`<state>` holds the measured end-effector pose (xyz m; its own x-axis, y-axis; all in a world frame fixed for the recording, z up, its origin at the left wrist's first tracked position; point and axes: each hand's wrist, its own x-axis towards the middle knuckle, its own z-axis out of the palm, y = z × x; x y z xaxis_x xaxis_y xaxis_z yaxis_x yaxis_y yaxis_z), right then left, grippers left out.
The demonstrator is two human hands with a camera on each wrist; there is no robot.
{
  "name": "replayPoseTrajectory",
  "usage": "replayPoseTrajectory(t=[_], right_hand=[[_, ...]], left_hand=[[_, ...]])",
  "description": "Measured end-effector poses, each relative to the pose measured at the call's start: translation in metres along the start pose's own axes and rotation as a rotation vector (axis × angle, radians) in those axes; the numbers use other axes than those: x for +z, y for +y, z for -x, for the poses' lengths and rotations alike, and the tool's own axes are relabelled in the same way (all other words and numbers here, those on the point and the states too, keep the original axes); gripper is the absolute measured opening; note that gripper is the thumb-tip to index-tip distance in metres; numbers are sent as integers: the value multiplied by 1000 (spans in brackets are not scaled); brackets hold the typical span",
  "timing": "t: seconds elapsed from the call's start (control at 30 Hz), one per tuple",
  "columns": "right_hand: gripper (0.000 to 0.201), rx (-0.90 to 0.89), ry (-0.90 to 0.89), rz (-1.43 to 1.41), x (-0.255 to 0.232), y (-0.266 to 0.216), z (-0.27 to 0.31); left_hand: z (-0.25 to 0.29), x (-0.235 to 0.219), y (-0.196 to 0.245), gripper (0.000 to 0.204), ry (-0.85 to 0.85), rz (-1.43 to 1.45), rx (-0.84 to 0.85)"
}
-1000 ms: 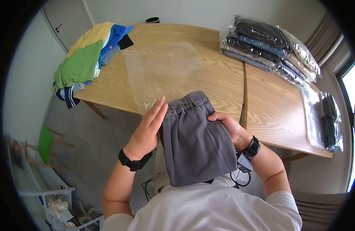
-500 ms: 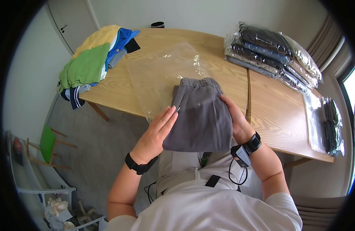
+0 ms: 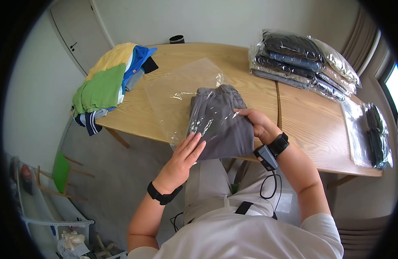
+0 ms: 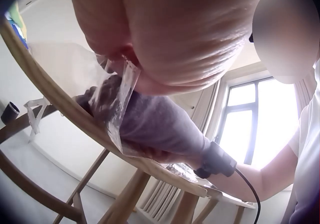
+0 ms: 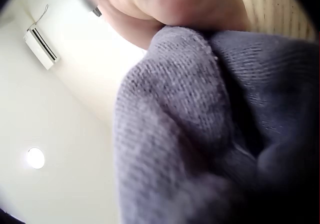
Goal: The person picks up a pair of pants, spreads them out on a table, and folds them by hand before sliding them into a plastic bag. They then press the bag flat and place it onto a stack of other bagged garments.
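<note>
The folded grey garment point(image 3: 227, 136), elastic waistband away from the body, lies partly under the film of a clear plastic bag point(image 3: 166, 88) at the table's front edge. My right hand point(image 3: 264, 126) grips its right side, thumb on top and the other fingers hidden underneath. At the lower left, my left hand point(image 3: 176, 167) has its fingers extended over the film. In the left wrist view, the bag's edge point(image 4: 114, 109) is pinched at the left hand point(image 4: 170, 34). Ribbed grey cloth point(image 5: 165, 104) fills much of the right wrist view, below the right hand point(image 5: 185, 4).
A pile of colourful clothes point(image 3: 99, 86) lies on the table's left. Bagged garments point(image 3: 289, 54) are stacked at back right, with flat clear bags point(image 3: 356, 134) and small dark packets point(image 3: 379, 138) farther right. A black cup point(image 3: 177, 39) stands at the back edge.
The garment has moved away from the body onto the table edge, and bag film now covers its left part. Both hands have shifted with it; the left has moved from cloth to film.
</note>
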<state>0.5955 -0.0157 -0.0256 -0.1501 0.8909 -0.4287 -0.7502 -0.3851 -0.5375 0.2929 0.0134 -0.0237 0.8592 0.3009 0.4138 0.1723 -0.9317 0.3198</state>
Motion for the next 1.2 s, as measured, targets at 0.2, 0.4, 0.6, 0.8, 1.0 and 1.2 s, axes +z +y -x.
replayPoseTrajectory(t=[0.2,0.4,0.6,0.8,1.0,1.2], right_hand=[[26,-255,171,48,4,5,-11],[24,-364,284,43,11,5,-17],[23,-629,364,-85,41,19,-27],[21,-452,199,-215,25,20,-38],[25,-513,324,-221,44,28,-27],[26,-628,462,-196,59,37,-35]], left_hand=[[-12,13,16,58,36,-119,-24],[-23,23,23,58,86,-54,-5],[-34,31,42,57,76,36,67],[-25,22,40,57,164,32,-19],[-7,22,40,22,388,-77,-444],[-8,19,53,16,386,111,-305]])
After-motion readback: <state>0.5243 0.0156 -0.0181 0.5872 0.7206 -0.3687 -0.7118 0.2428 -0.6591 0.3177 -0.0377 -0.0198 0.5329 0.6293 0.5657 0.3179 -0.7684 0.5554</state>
